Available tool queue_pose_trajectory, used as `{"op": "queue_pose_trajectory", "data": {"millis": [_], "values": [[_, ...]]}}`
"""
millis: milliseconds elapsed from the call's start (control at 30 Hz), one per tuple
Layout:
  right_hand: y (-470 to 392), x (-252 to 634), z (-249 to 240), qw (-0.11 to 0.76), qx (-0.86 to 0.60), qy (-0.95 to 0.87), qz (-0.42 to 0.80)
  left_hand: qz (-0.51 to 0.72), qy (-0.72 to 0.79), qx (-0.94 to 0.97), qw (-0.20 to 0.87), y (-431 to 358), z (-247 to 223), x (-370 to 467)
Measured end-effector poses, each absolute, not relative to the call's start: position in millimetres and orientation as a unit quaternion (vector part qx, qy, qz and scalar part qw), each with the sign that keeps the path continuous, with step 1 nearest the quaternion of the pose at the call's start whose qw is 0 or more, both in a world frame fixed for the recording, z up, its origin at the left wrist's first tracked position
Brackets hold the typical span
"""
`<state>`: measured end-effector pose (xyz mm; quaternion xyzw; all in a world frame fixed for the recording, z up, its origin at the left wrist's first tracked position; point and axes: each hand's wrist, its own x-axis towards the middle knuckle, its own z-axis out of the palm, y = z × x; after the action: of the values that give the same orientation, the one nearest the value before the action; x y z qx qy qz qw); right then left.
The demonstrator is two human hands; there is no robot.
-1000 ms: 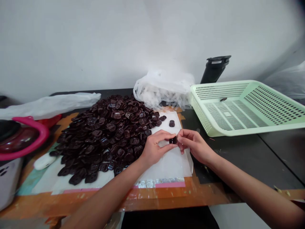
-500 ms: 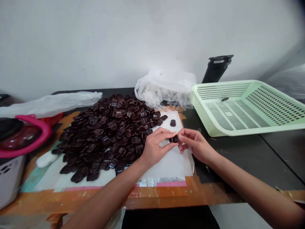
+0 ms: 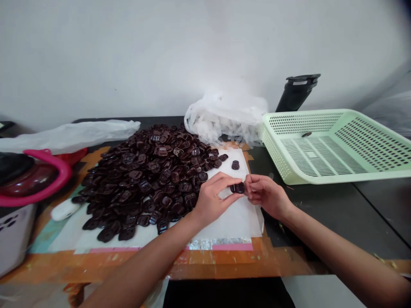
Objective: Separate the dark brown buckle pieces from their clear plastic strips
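Observation:
Between the thumb and fingertips of my left hand (image 3: 216, 194) is a small, glossy dark brown slotted piece (image 3: 238, 188), shaped like a buckle. My right hand (image 3: 265, 193) is closed, its fingers curled in at the right end of that piece. Whatever those right fingers may hold is hidden. A big heap of the same pieces (image 3: 160, 171) spreads to the left of my hands, on white paper (image 3: 218, 226). One single piece (image 3: 235, 165) lies apart on the paper, just beyond my fingers.
A pale green perforated basket (image 3: 321, 177) stands at the right with one dark piece inside. Behind it leans a black container (image 3: 296, 94). A plastic bag of whitish bits (image 3: 224, 122) lies at the back. On the left are a pink-handled pot (image 3: 61, 175), a white mouse (image 3: 65, 209) and a phone (image 3: 16, 239).
My right fingers have curled in more and shifted slightly off the piece, which now shows more of its right end. My left hand keeps its pinch. The camera view has shifted a little.

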<state>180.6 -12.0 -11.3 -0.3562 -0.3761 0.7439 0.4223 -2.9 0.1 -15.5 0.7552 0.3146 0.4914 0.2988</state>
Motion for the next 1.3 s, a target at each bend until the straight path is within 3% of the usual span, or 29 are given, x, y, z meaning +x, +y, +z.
{"op": "queue_pose_trajectory", "data": {"millis": [233,333,533,767,1067,1300], "values": [[-14,179,-7,0.483,-0.397,-0.405,0.667,0.444,0.376,0.606,0.543,5,-16,0],[-15,177,-3,0.503,-0.41,-0.398,0.648,0.438,0.375,0.573,0.583,6,-17,1],[-14,178,-2,0.512,-0.396,-0.416,0.638,0.456,0.388,0.538,0.594,6,-20,3],[-18,181,-11,0.463,-0.445,-0.612,0.462,0.463,0.398,0.564,0.556,7,-17,1],[-24,179,-9,0.344,-0.515,-0.739,0.265,0.475,0.393,0.564,0.549,8,-21,1],[-25,177,-11,0.315,-0.535,-0.762,0.181,0.456,0.399,0.575,0.549,6,-20,1]]}}
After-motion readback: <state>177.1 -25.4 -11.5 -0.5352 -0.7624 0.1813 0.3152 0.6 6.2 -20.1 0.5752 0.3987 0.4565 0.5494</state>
